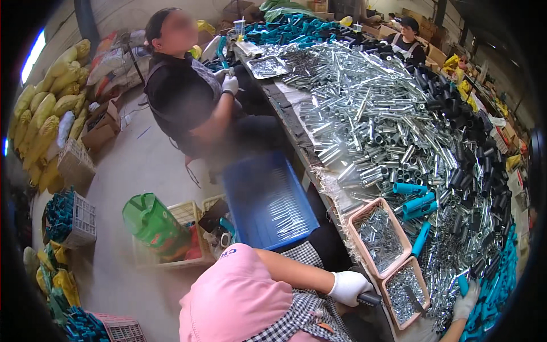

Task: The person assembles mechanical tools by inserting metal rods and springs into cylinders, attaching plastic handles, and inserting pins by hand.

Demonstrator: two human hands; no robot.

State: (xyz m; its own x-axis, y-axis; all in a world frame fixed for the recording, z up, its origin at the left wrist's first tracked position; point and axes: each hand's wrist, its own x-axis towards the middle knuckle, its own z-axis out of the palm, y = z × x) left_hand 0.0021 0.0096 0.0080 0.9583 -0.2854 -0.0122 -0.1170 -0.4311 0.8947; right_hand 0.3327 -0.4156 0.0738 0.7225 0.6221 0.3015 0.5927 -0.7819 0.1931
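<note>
My left hand (348, 288), in a white glove, is closed around a short black plastic tube (369, 298) beside the table edge. My right hand (466, 303), also gloved, reaches into the heap at the lower right. Its fingers are around the end of a teal plastic handle (462, 284), partly hidden by the glove. Between my hands is a pink tray (423, 278) of small metal bits, with a flat dark strip (413, 298) lying across it. Another pink tray (352, 219) of thin metal pins adjoins it. Loose teal handles (419, 205) lie beside the trays.
Shiny metal tubes (364, 114) cover the table, with black tubes (450, 105) along its far side. A blue tub (242, 211) of metal parts stands left of the table. One co-worker (188, 91) sits at upper left, another (407, 43) across. A green bucket (149, 219) stands left.
</note>
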